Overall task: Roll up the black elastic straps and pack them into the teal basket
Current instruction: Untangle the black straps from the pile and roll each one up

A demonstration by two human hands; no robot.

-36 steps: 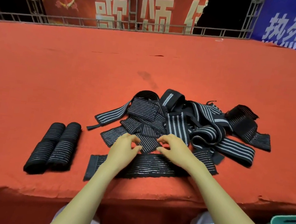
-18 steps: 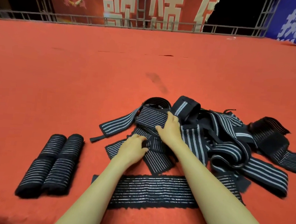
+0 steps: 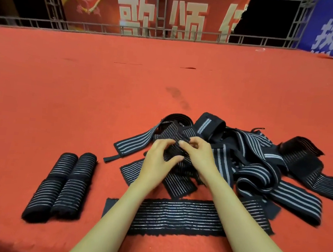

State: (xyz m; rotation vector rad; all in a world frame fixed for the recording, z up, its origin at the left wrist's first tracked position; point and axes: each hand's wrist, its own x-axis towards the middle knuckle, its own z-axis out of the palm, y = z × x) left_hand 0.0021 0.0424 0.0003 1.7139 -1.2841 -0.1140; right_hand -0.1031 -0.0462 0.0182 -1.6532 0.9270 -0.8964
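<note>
While a second ago both hands are down on the flat strap (image 3: 173, 216) by the near edge, now they're up at the pile of loose straps (image 3: 258, 175) instead, so that long one just lies stretched out and unrolled under the forearms. Left hand (image 3: 159, 157) and right hand (image 3: 197, 151) meet on one fine-striped strap (image 3: 172, 138) at the near-left side of the heap, fingers curled in and pinching the fabric from both sides, neither hand spread wide. Half a second ago only the right is up there, so the left has come up to join it.

My guess is they're either tugging that piece free or turning its end over to start a roll, can't tell which from here. Two finished rolls (image 3: 60, 184) lie side by side, touching, well off to the left on the red felt table (image 3: 83, 97). Teal basket isn't in shot right now (a corner of it shows bottom right a second ago), so nothing packed that I can see.

Task-wise it looks early: two rolled, one laid flat, a whole tangle to go. Main snag I'd expect is the pinched piece dragging its overlapping neighbours along
</note>
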